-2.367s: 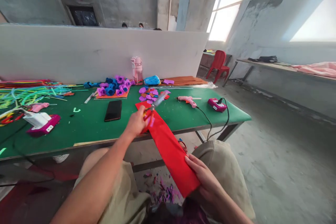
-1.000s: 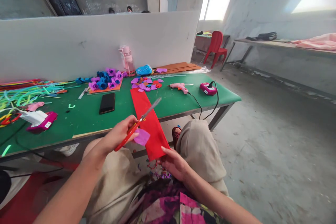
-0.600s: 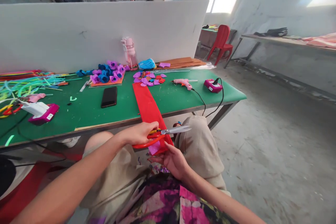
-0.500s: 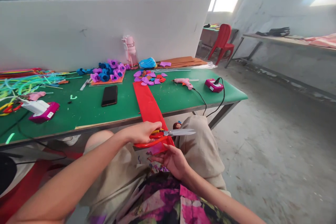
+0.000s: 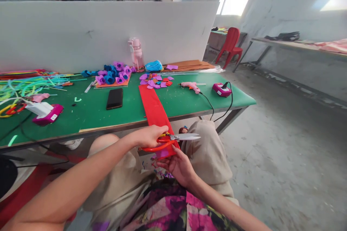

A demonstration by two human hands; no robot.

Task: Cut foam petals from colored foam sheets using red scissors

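Note:
My left hand (image 5: 153, 137) grips the scissors (image 5: 187, 136) by their red and yellow handles, blades pointing right. A long red strip (image 5: 154, 106) runs from the green table over its front edge and down between my knees. Its lower end is pinched by my right hand (image 5: 180, 166), below the scissors. Against that end lies a purple piece (image 5: 162, 153), partly hidden by the scissors' handle. At the strip's far end, purple, red and brown cut pieces (image 5: 155, 81) lie in a loose heap.
On the green table (image 5: 132, 113) are a phone (image 5: 114, 98), purple and blue paper flowers (image 5: 114, 74), a pink glue gun (image 5: 191, 86) with its cord, a power socket (image 5: 221, 89) and a pink bottle (image 5: 136, 54). A white board (image 5: 94, 36) stands behind; coloured strips lie at left.
The view has shifted slightly. Both hands keep their holds, and the scissors and red strip are nearly where they were.

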